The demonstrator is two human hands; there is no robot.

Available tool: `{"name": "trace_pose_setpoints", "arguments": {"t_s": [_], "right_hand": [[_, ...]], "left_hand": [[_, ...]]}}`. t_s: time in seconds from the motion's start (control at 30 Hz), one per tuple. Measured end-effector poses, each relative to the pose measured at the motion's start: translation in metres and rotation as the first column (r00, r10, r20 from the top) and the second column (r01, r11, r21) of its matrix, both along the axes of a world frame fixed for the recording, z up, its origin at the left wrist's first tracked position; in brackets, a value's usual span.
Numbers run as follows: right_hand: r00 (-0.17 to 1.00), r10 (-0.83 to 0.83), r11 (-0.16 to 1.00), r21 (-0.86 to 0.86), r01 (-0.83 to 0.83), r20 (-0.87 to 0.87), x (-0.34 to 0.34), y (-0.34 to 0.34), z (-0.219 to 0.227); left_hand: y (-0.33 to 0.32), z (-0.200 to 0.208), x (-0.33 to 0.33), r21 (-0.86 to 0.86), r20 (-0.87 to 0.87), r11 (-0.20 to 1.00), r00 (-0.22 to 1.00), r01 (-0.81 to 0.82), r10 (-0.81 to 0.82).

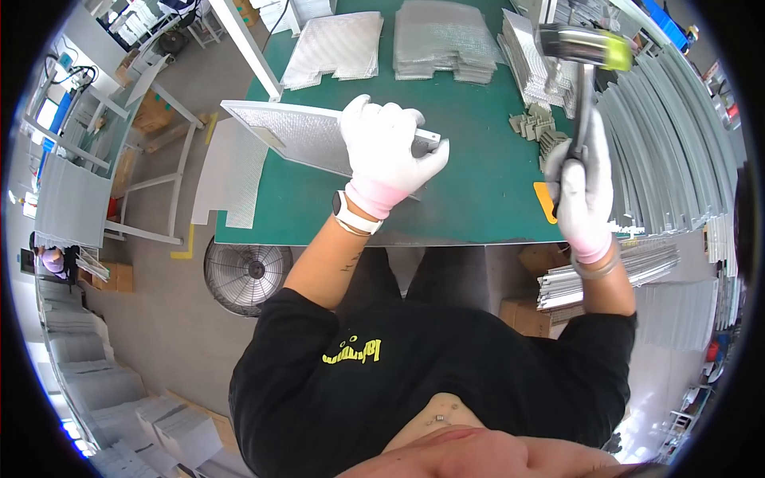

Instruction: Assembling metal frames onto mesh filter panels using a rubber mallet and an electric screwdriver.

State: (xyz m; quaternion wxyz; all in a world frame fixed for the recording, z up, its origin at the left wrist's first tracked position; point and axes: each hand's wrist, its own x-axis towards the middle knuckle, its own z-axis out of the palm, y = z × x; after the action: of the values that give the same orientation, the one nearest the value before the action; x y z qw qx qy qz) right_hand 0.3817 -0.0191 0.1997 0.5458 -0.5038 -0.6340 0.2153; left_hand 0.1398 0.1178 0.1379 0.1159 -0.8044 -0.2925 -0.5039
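My left hand (382, 147), in a white glove, grips the edge of a framed mesh panel (299, 134) that stands tilted over the green tabletop (470, 187). The fingers wrap over the panel's right end, by a corner of its pale metal frame. Raised at the right, my gloved right hand (586, 191) is closed round the handle of a mallet (586, 103). The mallet's head is dark on one side and yellow-green on the other, well apart from the panel. Several small beige corner pieces (532, 122) lie near my right hand, with a flat yellow-orange item (545, 201) beside it.
Stacks of mesh sheets (339, 46) lie along the table's far side. Long grey metal strips (661, 143) fill the right side. A loose mesh sheet (231, 175) overhangs the left edge. On the floor at the left is a round caged fan (249, 272); cardboard boxes (526, 317) stand below right.
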Motion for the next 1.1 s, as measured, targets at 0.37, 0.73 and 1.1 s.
{"name": "trace_pose_setpoints", "arguments": {"t_s": [0.37, 0.73, 1.1], "right_hand": [[0.607, 0.006, 0.975, 0.13, -0.181, 0.795, 0.001, 0.01, 0.015], [0.6, -0.055, 0.925, -0.186, 0.332, 0.798, 0.082, 0.008, -0.164], [0.931, -0.043, 0.917, -0.384, -0.107, -0.362, 0.06, -0.029, -0.205]], "left_hand": [[0.001, -0.002, 0.005, 0.018, 0.077, 1.0, 0.997, -0.002, 0.001], [-0.024, 0.019, -0.031, 0.073, 0.113, 0.884, 0.877, 0.462, -0.468], [-0.031, 0.001, -0.022, 0.358, 0.617, -0.273, -0.446, 0.893, -0.649]]}}
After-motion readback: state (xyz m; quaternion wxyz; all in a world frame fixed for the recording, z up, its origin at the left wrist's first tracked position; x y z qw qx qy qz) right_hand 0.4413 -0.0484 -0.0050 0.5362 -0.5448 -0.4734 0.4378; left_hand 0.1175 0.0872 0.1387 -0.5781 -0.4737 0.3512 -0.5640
